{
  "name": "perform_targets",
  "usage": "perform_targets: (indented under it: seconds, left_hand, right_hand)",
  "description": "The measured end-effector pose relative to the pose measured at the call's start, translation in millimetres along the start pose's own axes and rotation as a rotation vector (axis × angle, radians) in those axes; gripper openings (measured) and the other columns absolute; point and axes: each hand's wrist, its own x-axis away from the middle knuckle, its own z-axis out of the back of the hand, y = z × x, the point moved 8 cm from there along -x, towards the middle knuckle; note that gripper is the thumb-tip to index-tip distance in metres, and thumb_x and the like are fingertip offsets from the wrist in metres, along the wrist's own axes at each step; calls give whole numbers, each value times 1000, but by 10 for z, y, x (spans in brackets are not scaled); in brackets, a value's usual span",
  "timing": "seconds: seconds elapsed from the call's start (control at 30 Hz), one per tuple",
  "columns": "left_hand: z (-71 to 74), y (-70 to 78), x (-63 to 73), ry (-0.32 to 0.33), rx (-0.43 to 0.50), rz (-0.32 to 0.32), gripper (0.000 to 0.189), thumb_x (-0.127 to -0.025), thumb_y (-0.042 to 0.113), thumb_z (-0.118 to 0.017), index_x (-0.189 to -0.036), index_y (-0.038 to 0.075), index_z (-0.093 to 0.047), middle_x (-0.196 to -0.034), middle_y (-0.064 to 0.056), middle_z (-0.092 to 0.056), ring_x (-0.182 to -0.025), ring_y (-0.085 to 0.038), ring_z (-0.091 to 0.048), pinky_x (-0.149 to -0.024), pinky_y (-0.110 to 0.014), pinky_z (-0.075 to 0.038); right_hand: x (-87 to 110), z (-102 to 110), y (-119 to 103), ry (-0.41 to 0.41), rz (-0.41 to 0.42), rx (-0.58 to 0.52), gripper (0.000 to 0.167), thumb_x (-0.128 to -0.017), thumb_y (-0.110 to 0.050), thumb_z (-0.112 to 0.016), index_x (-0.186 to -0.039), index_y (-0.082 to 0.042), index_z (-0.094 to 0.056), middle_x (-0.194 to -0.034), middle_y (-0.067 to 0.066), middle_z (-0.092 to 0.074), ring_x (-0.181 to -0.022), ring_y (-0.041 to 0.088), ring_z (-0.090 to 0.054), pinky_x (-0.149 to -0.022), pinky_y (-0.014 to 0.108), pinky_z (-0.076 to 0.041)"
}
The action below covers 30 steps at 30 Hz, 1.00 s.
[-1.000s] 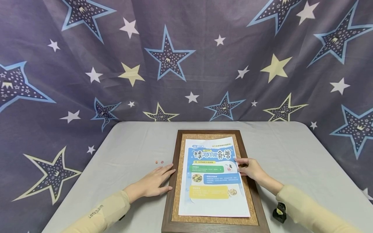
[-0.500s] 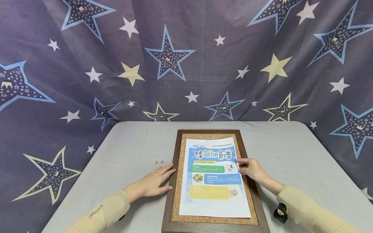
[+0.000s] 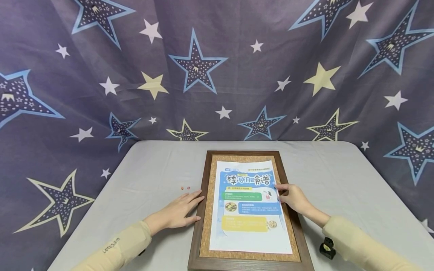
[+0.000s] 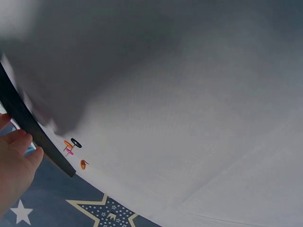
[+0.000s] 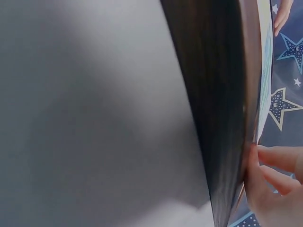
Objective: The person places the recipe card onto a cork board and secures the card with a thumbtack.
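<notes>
A printed sheet of paper [image 3: 251, 241] with blue, green and yellow blocks lies on a cork board [image 3: 211, 180] that has a dark brown wooden frame [image 3: 205, 210]. My right hand [image 3: 293, 198] pinches the sheet's right edge between thumb and fingers, just inside the frame; in the right wrist view those fingers [image 5: 279, 158] are at the frame's side. My left hand [image 3: 178, 211] lies with fairly straight fingers against the frame's left side, its fingertips touching the wood. Beyond that hand, several thumbtacks [image 4: 69, 150], coloured orange, black and pink, sit on the table.
A grey cloth [image 3: 162, 162] covers the table. Behind it hangs a dark purple curtain [image 3: 217, 45] printed with stars. A small black device [image 3: 327, 248] is at the right wrist, beside the frame.
The sheet has shifted slightly to the right on the cork, with the right hand still at its edge. The left hand and the frame have stayed put.
</notes>
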Motion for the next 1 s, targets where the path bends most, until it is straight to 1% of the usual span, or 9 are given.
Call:
perform_targets:
  seconds: [0.1,0.2,0.27,0.33,0.47,0.57,0.7,0.87,1.0]
  left_hand:
    - [-1,0,-2,-9,0,5,63,-89,46,-43,-136,6,-33,-144,-12,-22,-130,-25,-23,-104,-42,-20]
    - [6,7,-1,-5,0,-1,62,-89,46,-43,-135,5,-34,-143,-12,-23,-130,-26,-24,-104,-43,-21]
    - [10,10,1,-3,1,-4,62,-89,45,-44,-135,5,-34,-143,-13,-24,-129,-27,-25,-104,-43,-21]
    - [4,7,2,-10,-4,-1,63,-89,46,-43,-135,5,-34,-143,-13,-23,-130,-26,-24,-104,-42,-20]
    - [2,7,2,-23,-11,6,63,-89,47,-41,-136,6,-32,-144,-11,-22,-131,-24,-23,-105,-41,-19]
    - [3,8,1,-24,-16,4,63,-89,47,-41,-136,7,-32,-144,-11,-22,-131,-24,-23,-105,-41,-19]
    - [-5,1,-1,-28,-16,6,64,-89,47,-41,-137,7,-31,-144,-11,-21,-131,-24,-22,-105,-41,-19]
    - [-8,-1,-1,-26,-15,8,64,-89,48,-41,-137,7,-31,-144,-11,-22,-131,-24,-22,-105,-41,-19]
    - [-1,4,-2,-11,-16,0,63,-89,47,-42,-136,6,-32,-144,-12,-23,-130,-25,-24,-104,-42,-20]
  right_hand:
    - [13,28,-46,24,57,79,35,-76,8,-60,-110,12,-55,-103,26,-55,-67,18,-56,-51,22,-45]
    - [30,55,-102,45,135,141,32,-75,7,-62,-106,11,-58,-99,23,-56,-72,20,-54,-55,24,-45]
    - [41,55,-134,43,192,172,30,-75,6,-63,-105,11,-59,-100,21,-56,-78,23,-56,-61,27,-49]
    - [51,49,-159,32,247,206,30,-76,4,-63,-104,10,-59,-103,21,-56,-85,28,-57,-70,33,-50]
    - [98,26,-193,-12,328,294,31,-79,-3,-63,-108,7,-59,-112,23,-53,-100,37,-52,-81,45,-45]
    - [136,9,-200,-49,367,352,33,-81,-10,-62,-110,5,-58,-117,23,-52,-105,38,-50,-83,48,-43]
    - [183,-17,-182,-108,403,397,40,-83,-19,-61,-115,3,-56,-123,22,-48,-110,38,-47,-85,49,-41]
    - [253,-61,-137,-196,438,433,51,-84,-31,-59,-122,1,-50,-130,23,-41,-115,43,-40,-88,56,-34]
    - [294,-82,-120,-233,463,452,58,-83,-38,-59,-125,0,-48,-133,23,-38,-117,43,-37,-90,59,-30]
